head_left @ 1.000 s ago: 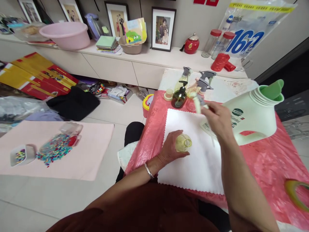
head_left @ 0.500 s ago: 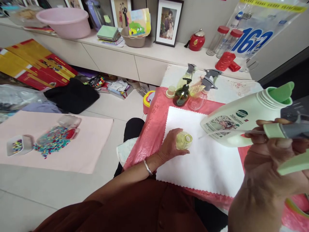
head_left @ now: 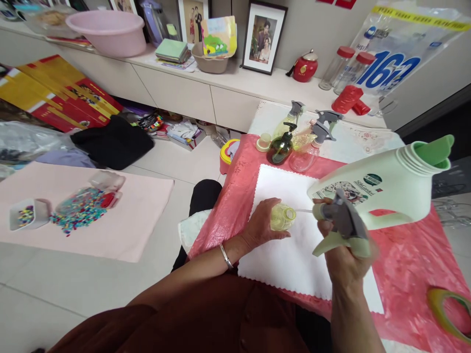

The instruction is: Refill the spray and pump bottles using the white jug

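1. Wrapping left hand (head_left: pixel 262 221) partway round a small yellow bottle (head_left: pixel 281 218), with fingers and thumb curved against its sides, over the left part of a white cloth (head_left: pixel 294 264).
2. Closing right hand (head_left: pixel 344 267) round a gray and pale-green spray head (head_left: pixel 348 218), to the right of the bottle, and pointing a thin tube (head_left: pixel 304 211) left to the bottle's mouth; impossible to tell whether inside or just behind the rim.
3. Around, left to right: on tiled floor (head_left: pixel 37 284), a pink mat (head_left: pixel 143 206) with colored beads (head_left: pixel 79 215) and a white tub (head_left: pixel 41 211); behind, a long low cabinet (head_left: pixel 180 93) with a pink basin (head_left: pixel 110 41) on top; then a table under red plastic (head_left: pixel 235 181), with a dark pump bottle (head_left: pixel 281 149) and a pink spray bottle (head_left: pixel 303 159) toward the far side, a large pale-green jug (head_left: pixel 405 184), and a tape roll (head_left: pixel 436 311) near the right.
4. Along the edges: a strip of floor between mat and table; a wavy cloth border close to the lap. For moving: white cloth between and below the hands, red plastic right of it.
5. Compared with half a second ago: brought the spray head leftward, with the tube now up to the bottle rather than short of it; kept the left grip almost unchanged.
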The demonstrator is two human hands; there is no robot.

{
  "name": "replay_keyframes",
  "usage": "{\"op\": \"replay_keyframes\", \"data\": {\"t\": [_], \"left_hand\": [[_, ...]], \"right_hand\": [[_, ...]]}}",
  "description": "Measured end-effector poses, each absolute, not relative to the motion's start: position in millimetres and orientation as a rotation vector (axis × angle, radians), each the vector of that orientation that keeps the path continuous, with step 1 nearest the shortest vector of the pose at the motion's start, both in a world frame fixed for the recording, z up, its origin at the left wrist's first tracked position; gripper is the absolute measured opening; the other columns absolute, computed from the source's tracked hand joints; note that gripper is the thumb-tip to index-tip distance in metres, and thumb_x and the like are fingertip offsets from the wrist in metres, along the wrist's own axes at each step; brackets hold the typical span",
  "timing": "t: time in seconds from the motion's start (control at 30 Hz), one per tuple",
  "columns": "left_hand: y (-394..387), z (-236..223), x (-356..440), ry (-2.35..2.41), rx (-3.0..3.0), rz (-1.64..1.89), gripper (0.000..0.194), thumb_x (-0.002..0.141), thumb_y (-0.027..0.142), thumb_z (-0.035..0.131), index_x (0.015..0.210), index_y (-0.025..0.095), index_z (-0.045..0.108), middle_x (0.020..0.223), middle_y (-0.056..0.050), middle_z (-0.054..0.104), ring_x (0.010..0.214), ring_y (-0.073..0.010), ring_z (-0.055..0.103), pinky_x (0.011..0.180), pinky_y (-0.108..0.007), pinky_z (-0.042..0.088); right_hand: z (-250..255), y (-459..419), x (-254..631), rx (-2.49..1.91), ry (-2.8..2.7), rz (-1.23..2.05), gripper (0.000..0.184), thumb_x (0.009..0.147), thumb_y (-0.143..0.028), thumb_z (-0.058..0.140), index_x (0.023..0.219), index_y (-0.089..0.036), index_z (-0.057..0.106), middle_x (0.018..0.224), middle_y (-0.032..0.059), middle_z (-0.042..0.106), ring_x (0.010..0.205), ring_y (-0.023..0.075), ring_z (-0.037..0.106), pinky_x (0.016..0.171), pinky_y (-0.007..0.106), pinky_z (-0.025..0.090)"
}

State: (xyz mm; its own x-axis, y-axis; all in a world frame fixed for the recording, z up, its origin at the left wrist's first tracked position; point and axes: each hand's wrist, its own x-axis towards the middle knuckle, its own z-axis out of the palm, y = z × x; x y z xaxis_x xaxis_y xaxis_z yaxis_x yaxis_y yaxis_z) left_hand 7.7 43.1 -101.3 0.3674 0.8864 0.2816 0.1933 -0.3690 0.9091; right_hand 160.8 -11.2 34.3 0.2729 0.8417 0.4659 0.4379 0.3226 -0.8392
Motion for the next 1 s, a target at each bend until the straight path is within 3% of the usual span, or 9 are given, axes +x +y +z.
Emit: {"op": "replay_keyframes", "data": {"t": [0.13, 0.37, 1.0], "left_hand": [[43, -102, 9, 0.976, 1.808, 1.037, 0.109, 0.056, 0.071, 0.086, 0.142, 0.022, 0.042, 0.142, -0.016, 0.055, 0.133, -0.0383, 0.052, 0.116, -0.06, 0.041], [43, -100, 11, 1.03, 1.803, 1.01, 0.107, 0.055, 0.067, 0.088, 0.142, 0.02, 0.045, 0.14, -0.015, 0.059, 0.132, -0.0383, 0.054, 0.116, -0.058, 0.043], [42, -96, 9, 1.017, 1.767, 0.986, 0.105, 0.056, 0.066, 0.087, 0.142, 0.022, 0.045, 0.142, -0.015, 0.057, 0.134, -0.0397, 0.053, 0.117, -0.06, 0.041]], "right_hand": [[15, -11, 154, -1.314, -1.395, 0.499, 0.029, 0.096, -0.032, 0.068, 0.123, -0.022, 0.068, 0.116, 0.0069, 0.066, 0.108, 0.0236, 0.065, 0.084, 0.036, 0.061], [-2, -8, 157, -1.357, -1.474, 0.538, 0.026, 0.096, -0.032, 0.067, 0.121, -0.026, 0.069, 0.116, 0.0027, 0.066, 0.109, 0.019, 0.065, 0.086, 0.029, 0.06], [6, -4, 162, -1.402, -1.582, 0.49, 0.027, 0.099, -0.033, 0.064, 0.125, -0.025, 0.066, 0.123, 0.0026, 0.064, 0.116, 0.0198, 0.061, 0.09, 0.03, 0.055]]}}
